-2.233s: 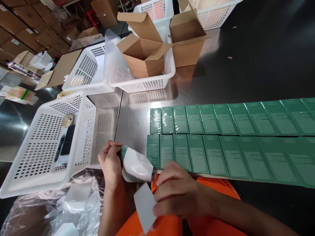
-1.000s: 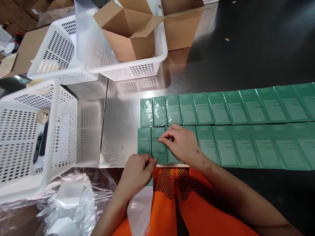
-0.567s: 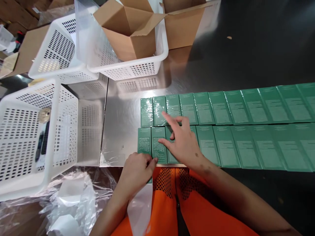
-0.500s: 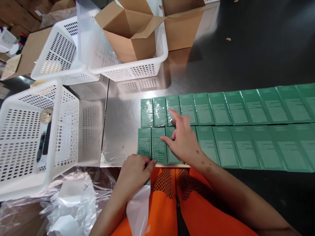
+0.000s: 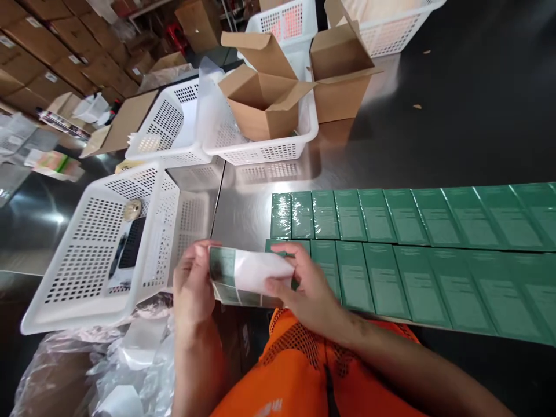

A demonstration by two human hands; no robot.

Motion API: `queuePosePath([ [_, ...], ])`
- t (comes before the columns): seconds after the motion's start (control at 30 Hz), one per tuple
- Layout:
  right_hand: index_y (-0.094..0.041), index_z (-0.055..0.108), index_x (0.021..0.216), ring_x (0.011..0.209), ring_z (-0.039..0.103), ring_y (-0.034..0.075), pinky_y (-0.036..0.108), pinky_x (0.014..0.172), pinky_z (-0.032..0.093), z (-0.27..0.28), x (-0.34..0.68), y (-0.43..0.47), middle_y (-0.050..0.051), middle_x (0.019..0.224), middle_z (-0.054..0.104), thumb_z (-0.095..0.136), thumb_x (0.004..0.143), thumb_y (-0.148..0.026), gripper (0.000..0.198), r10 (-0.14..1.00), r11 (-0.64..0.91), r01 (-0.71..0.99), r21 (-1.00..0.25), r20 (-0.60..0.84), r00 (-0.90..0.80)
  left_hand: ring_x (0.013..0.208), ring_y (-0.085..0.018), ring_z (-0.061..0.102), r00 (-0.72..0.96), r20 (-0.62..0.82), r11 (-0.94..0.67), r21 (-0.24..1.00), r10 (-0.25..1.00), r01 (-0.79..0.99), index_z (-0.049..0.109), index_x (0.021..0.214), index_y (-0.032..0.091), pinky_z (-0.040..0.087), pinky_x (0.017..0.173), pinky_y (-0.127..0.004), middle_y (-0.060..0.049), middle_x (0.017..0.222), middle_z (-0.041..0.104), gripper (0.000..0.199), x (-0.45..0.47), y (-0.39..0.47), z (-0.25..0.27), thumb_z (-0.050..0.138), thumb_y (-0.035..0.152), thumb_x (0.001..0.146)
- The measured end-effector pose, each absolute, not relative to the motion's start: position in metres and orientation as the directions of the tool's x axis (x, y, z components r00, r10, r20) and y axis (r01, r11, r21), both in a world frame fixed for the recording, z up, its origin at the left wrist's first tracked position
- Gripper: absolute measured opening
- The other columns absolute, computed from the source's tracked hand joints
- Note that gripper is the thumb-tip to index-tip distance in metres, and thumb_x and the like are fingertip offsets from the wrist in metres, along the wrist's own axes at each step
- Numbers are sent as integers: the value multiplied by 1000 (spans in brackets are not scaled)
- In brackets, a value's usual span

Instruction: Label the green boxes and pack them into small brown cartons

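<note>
Gripping the strip point(image 5: 257, 271) between my left hand point(image 5: 193, 284) and right hand point(image 5: 309, 289), near the edge of the surface point(image 5: 243, 217), I judge it partly used: white where bare, green left. Green boxes point(image 5: 400, 215) already lie in two rows.

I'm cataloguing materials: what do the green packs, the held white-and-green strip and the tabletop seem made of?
Green packs: probably card, crisp-edged; back-row glints suggest glossy film. Strip: coated paper or plastic film, smooth and softly bent. Tabletop: likely stainless steel, grey and blurrily reflective.
</note>
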State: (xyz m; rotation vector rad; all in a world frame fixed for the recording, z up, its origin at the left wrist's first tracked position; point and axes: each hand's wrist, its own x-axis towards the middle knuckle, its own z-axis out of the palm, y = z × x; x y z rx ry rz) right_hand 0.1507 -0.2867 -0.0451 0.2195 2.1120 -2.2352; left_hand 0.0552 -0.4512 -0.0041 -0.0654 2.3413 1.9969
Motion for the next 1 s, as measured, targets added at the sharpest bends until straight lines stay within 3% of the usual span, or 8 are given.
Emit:
queuePosePath([
  [0.1,-28,48,127,92,65,22,37,74,55,-48,145,-274,6,109,65,66,87,-25,44,275,215,-8,-977,68,-959,68,-16,65,-931,-247,103,968,269,-228,74,95,19,52,63,-25,-2,78,73,38,59,-462,-9,86,37,64],
  [0.17,-28,55,122,106,61,24,43,89,52,-46,145,-271,7,117,62,66,87,-21,37,364,475,-129,-870,328,-872,72,-18,68,-916,-263,112,964,303,-240,76,92,19,55,67,-27,-3,78,74,26,63,-463,-13,83,31,70],
  [0.27,-30,59,122,104,62,23,43,91,50,-36,145,-274,6,109,67,64,91,-20,33,266,647,-284,-707,559,-785,73,-18,67,-915,-225,116,973,333,-197,77,92,18,56,69,-27,-4,80,76,19,71,-458,-14,78,28,76],
  [0.37,-28,57,130,94,66,21,40,86,51,-28,143,-278,5,100,72,66,92,-27,38,179,578,-397,-712,586,-790,75,-16,67,-898,-173,139,982,405,-126,78,89,20,55,72,-25,-4,83,77,13,78,-451,-12,77,26,78],
  [0.53,-26,67,110,82,67,16,32,79,54,-26,138,-279,1,89,74,66,91,-19,21,259,419,-374,-827,504,-824,80,-15,70,-891,-135,126,988,434,-88,79,92,26,54,75,-22,-2,86,78,12,84,-449,-12,75,25,81],
  [0.63,-25,68,99,80,70,15,32,80,53,-29,140,-279,-1,86,76,67,89,-15,15,290,461,-389,-798,549,-784,88,-17,70,-878,-146,78,989,455,-124,78,98,28,54,81,-23,-2,96,78,16,86,-450,-15,73,28,83],
  [0.83,-23,67,103,111,67,19,41,105,46,-39,145,-279,6,115,74,58,91,-8,21,102,746,-379,-548,656,-748,86,-24,71,-868,-234,-73,953,439,-294,79,102,22,57,77,-32,-9,94,77,37,82,-443,-11,70,52,81],
  [1.0,-22,70,82,138,45,29,60,114,33,-42,143,-279,10,137,61,59,95,-19,17,-101,746,-400,-533,503,-858,71,-20,68,-873,-350,-34,923,341,-383,79,92,19,54,61,-28,-7,79,76,34,73,-441,-11,75,49,76],
])
